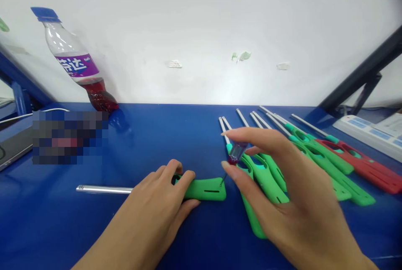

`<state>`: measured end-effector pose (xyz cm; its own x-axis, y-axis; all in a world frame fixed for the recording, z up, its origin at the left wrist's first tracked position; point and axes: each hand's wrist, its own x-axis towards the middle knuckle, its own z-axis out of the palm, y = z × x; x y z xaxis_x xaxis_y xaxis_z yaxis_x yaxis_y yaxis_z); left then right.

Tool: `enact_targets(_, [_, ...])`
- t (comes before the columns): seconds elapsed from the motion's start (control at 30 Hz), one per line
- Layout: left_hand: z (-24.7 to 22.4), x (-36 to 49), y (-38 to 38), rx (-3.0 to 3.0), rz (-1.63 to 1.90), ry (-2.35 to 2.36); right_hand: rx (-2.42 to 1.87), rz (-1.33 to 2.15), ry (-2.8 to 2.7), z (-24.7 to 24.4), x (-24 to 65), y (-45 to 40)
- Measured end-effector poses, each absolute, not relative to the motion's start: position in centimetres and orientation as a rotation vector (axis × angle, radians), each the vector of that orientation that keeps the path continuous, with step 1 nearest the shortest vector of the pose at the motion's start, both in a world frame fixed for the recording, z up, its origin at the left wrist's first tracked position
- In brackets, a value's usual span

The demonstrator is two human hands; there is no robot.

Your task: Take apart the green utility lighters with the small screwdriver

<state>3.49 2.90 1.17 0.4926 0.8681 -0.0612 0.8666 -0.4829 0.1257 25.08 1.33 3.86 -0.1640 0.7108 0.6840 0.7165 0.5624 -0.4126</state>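
Note:
A green long-necked lighter (205, 189) lies on the blue table, its metal tube pointing left. My left hand (163, 196) is closed round its middle and presses it down, hiding the trigger area. In my right hand (282, 186), thumb and fingers pinch a small screwdriver (238, 152) with a clear purplish handle and a red collar. Its thin shaft slants down, and the tip meets the lighter's right end at a small hole. Just beyond and under my right hand lie several more green lighters (260, 173), partly covered by it.
A red lighter (366, 163) lies at the right among the green ones. A white power strip (370, 132) sits behind it. A bottle of dark red drink (78, 65) stands at the back left, near a blurred-out object (69, 138). The white wall (201, 19) closes off the back.

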Motion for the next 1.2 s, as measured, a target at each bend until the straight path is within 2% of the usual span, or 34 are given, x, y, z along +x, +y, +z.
enact_targets(0.23, [0.80, 3.45, 2.97, 2.625, 0.073, 1.498, -1.165, -0.159, -1.918, 3.57, 25.25, 1.52])
enact_targets(0.53, [0.91, 3.38, 3.03, 2.630, 0.053, 1.517, -1.124, -0.095, -1.935, 3.85, 25.26, 1.35])
enact_targets(0.77, [1.25, 3.55, 3.13, 2.589, 0.012, 1.521, -1.115, -0.186, -1.862, 3.67, 25.42, 1.62])
enact_targets(1.2, [0.86, 3.41, 3.05, 2.603, 0.058, 1.498, -1.048, -0.081, -1.852, 3.86, 24.72, 1.49])
